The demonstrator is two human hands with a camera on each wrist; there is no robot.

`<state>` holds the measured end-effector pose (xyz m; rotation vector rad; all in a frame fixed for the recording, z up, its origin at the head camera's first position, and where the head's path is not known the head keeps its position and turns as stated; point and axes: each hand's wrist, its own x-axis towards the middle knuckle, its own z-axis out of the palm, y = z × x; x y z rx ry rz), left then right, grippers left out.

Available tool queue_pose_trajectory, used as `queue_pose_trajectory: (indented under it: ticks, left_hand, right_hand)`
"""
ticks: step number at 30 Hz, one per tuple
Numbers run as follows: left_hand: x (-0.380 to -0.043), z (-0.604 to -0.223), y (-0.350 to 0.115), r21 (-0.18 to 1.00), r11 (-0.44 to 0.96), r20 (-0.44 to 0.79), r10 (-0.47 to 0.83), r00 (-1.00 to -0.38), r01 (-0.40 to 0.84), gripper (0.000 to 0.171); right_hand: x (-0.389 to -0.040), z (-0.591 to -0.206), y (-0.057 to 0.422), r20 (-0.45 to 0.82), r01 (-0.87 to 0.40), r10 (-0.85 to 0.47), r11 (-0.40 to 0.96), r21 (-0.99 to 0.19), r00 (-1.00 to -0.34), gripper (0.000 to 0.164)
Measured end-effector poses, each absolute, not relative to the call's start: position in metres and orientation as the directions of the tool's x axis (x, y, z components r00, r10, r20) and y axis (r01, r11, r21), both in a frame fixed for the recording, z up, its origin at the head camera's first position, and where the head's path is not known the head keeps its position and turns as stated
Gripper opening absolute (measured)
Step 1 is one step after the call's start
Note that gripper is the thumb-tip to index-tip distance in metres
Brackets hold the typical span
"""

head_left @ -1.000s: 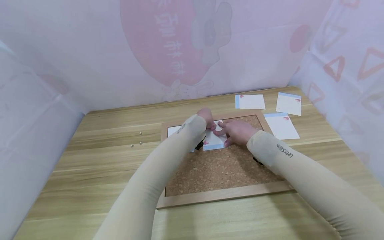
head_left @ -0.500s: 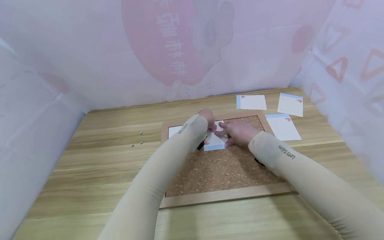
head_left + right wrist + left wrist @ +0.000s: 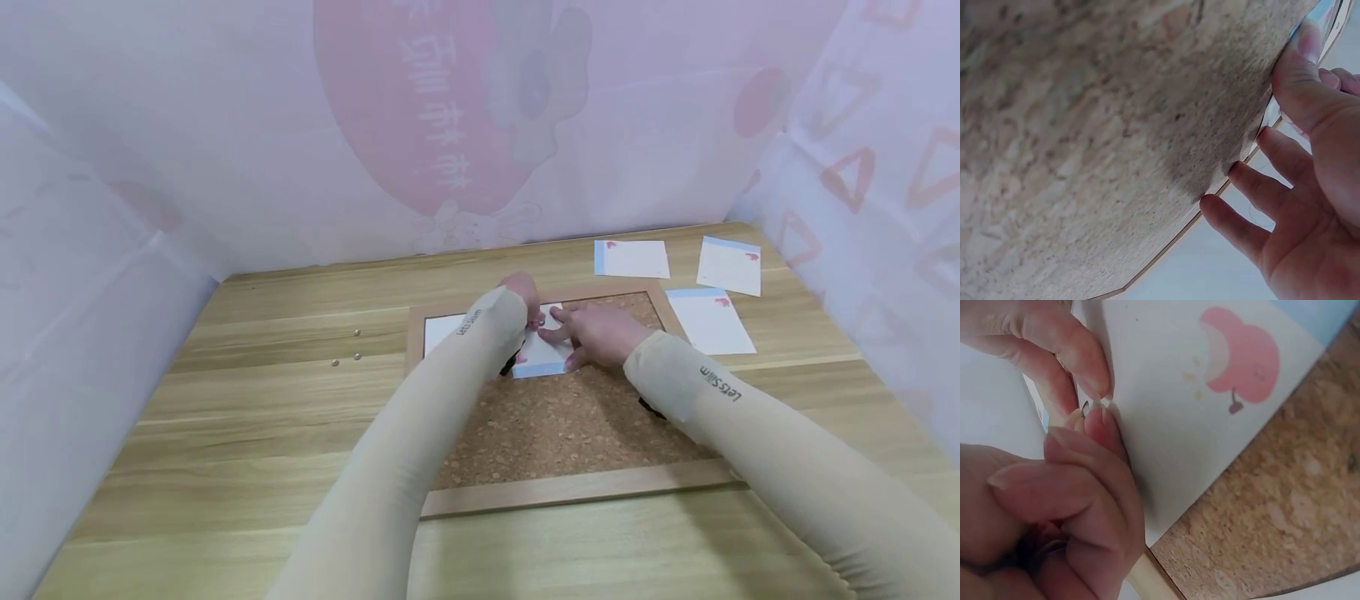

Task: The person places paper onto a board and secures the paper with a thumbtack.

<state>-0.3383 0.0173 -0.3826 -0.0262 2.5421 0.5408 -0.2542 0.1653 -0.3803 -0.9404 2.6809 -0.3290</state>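
Note:
My left hand [image 3: 522, 293] is at the upper part of a white note card [image 3: 542, 353] with a blue strip and a pink apple print. Its fingertips pinch a tiny silver thumbtack [image 3: 1087, 407] at the card's surface, mostly hidden by fingers. My right hand [image 3: 602, 332] lies spread on the same card and the corkboard [image 3: 570, 425]. Its thumb [image 3: 1304, 81] presses near the card's blue end, and other fingertips touch the cork. Partly hidden behind the left forearm, another white card [image 3: 441, 330] lies on the board.
Three loose note cards lie right of and behind the board: one sideways card [image 3: 633, 259], one tilted card [image 3: 729, 265] and one nearer card [image 3: 711, 322]. Small silver thumbtacks [image 3: 357, 357] sit on the wooden table [image 3: 247, 400] to the left. Printed cloth walls [image 3: 262, 150] surround the table.
The head view has shifted slightly, so the scene sits a little further right. Both hands stay at the same place on the card, with only slight finger movement.

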Motion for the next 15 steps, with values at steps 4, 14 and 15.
queue_pose_trajectory:
  ticks: [4, 14, 15]
  left_hand:
    - [-0.3375, -0.3825, 0.0176, 0.4, 0.901, -0.514, 0.069, -0.855, -0.168, 0.01]
    - [-0.334, -0.3807, 0.0213, 0.413, 0.898, -0.464, 0.065, -0.884, -0.151, 0.007]
    - [-0.3334, -0.3809, 0.0223, 0.409, 0.898, -0.466, 0.054, -0.883, -0.161, 0.006]
  right_hand:
    - [-0.2542, -0.3805, 0.1659, -0.193, -0.577, -0.639, 0.762, -0.293, -0.745, 0.068]
    - [-0.2567, -0.38, 0.1687, -0.194, -0.572, -0.637, 0.763, -0.303, -0.746, 0.067]
    - [-0.2575, -0.3805, 0.1694, -0.196, -0.566, -0.634, 0.765, -0.308, -0.748, 0.067]
